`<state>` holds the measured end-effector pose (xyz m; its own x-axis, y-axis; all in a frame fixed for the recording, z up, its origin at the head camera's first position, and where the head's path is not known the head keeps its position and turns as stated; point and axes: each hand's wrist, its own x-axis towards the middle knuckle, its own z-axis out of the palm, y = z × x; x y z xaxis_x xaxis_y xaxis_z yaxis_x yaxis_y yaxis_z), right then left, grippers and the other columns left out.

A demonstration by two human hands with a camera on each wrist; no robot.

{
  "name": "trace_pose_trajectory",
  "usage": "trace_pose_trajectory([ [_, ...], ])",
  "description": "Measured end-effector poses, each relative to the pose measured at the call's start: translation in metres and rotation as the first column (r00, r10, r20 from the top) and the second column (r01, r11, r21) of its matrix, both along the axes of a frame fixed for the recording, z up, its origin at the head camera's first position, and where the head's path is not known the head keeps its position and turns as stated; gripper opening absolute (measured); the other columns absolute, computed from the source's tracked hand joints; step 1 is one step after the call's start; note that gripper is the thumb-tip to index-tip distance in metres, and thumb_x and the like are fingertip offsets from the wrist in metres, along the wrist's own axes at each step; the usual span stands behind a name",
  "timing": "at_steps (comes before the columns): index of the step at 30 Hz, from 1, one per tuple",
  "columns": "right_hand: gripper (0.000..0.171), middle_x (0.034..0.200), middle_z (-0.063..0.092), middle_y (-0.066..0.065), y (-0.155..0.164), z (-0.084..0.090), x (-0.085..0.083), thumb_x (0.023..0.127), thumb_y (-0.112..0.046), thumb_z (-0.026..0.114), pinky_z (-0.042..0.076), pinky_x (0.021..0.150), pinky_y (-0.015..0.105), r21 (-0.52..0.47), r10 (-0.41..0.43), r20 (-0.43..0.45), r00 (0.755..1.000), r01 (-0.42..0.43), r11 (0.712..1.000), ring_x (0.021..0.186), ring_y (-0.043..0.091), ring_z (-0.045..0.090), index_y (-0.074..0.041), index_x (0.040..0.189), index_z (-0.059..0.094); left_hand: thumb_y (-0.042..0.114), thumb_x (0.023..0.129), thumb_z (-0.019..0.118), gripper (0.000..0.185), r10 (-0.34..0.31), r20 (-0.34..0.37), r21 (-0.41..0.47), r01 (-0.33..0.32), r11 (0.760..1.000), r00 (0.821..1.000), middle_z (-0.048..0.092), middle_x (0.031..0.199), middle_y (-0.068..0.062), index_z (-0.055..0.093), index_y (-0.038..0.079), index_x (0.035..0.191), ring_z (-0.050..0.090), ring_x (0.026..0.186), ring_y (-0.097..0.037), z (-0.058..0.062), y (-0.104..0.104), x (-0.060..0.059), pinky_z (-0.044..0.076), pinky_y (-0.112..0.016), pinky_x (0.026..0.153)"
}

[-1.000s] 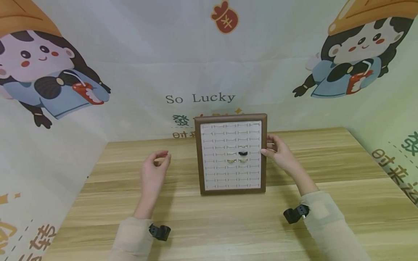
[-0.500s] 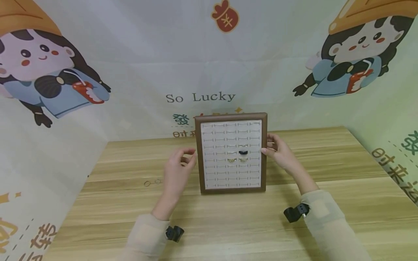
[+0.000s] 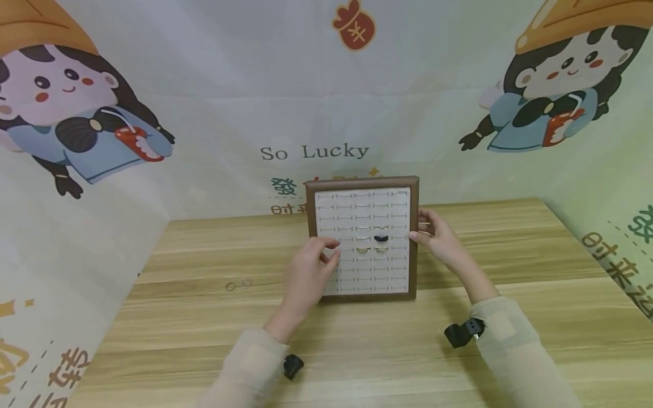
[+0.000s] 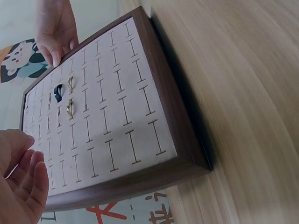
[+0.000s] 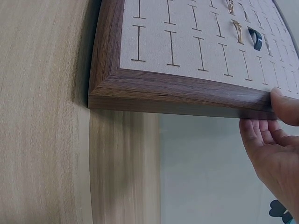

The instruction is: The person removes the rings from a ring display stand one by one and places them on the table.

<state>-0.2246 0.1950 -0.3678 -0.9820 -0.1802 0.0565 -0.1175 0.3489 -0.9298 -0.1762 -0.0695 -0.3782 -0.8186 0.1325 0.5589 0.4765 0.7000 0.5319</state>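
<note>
A ring display board (image 3: pixel 363 294) with a brown wooden frame and a pale slotted pad stands tilted at the back of the table. A black ring (image 3: pixel 380 239) and gold rings (image 3: pixel 363 250) sit in its middle slots; the left wrist view also shows the black ring (image 4: pixel 58 92). My right hand (image 3: pixel 419 233) grips the frame's right edge (image 5: pixel 196 100). My left hand (image 3: pixel 329 249) hovers over the pad's left side, thumb and forefinger pinched together on what seems to be a small ring, barely visible.
Two thin loose rings (image 3: pixel 230 287) lie on the wooden table (image 3: pixel 357 351) left of the board. A printed cartoon backdrop (image 3: pixel 204 113) closes off the back and both sides. Black wrist cameras sit on both sleeves.
My left hand has travelled right from the open table to the board's left side, keeping its pinch. The right hand and the board have stayed put.
</note>
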Motion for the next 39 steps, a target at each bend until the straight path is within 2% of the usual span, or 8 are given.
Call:
trace_pose_trajectory([
  [9,0.057,0.150,0.038,0.041,0.000,0.000,0.000,0.104,0.006,0.051,0.041,0.117,0.061,0.002,0.006,0.001,1.000,-0.006,1.000,0.142,0.056,0.041,0.020,0.152,0.023,0.004,0.093,0.075,0.017,-0.025,0.071,-0.031,0.027,0.999,0.997,0.076,0.107,-0.009,0.075,0.004,0.110,0.070,0.077,-0.019,0.000,0.014,0.000,0.051,-0.022,0.059],
  [16,0.059,0.151,0.036,0.041,0.002,-0.002,-0.002,0.105,0.005,0.051,0.037,0.119,0.062,-0.002,0.009,0.004,1.000,-0.009,1.000,0.144,0.057,0.039,0.020,0.153,0.021,0.007,0.095,0.074,0.015,-0.032,0.151,-0.056,0.041,0.998,0.988,0.076,0.110,-0.008,0.075,0.006,0.110,0.069,0.080,-0.018,0.002,0.024,-0.003,0.051,-0.024,0.063],
  [26,0.058,0.150,0.037,0.041,0.002,-0.002,0.000,0.104,0.006,0.051,0.040,0.118,0.062,0.000,0.006,0.003,1.000,-0.006,1.000,0.142,0.057,0.040,0.021,0.152,0.022,0.007,0.093,0.075,0.015,-0.001,0.234,-0.093,0.023,0.995,0.972,0.077,0.112,-0.006,0.075,0.009,0.109,0.072,0.086,-0.018,0.001,0.036,-0.010,0.057,-0.030,0.070],
  [32,0.058,0.151,0.036,0.041,0.003,-0.001,0.001,0.104,0.006,0.051,0.039,0.118,0.062,0.001,0.004,0.007,1.000,-0.004,1.000,0.143,0.057,0.040,0.021,0.152,0.022,0.006,0.094,0.075,0.016,0.020,0.235,-0.135,0.013,0.991,0.972,0.077,0.113,-0.005,0.075,0.009,0.109,0.071,0.089,-0.019,-0.003,0.039,-0.014,0.057,-0.030,0.072],
  [36,0.058,0.151,0.037,0.042,0.002,0.000,0.001,0.104,0.006,0.051,0.040,0.118,0.061,0.002,0.006,0.004,1.000,-0.006,1.000,0.143,0.057,0.040,0.021,0.152,0.022,0.007,0.094,0.075,0.015,0.026,0.203,-0.150,0.005,0.989,0.979,0.077,0.113,-0.005,0.075,0.009,0.108,0.074,0.098,-0.021,-0.005,0.039,-0.015,0.061,-0.035,0.079],
  [39,0.058,0.150,0.037,0.041,0.001,0.000,0.000,0.104,0.006,0.052,0.041,0.117,0.060,0.002,0.007,0.003,1.000,-0.007,1.000,0.143,0.057,0.041,0.021,0.152,0.023,0.008,0.094,0.076,0.013,0.023,0.167,-0.153,0.003,0.988,0.986,0.077,0.112,-0.006,0.075,0.009,0.107,0.075,0.099,-0.022,-0.007,0.040,-0.016,0.062,-0.036,0.080],
])
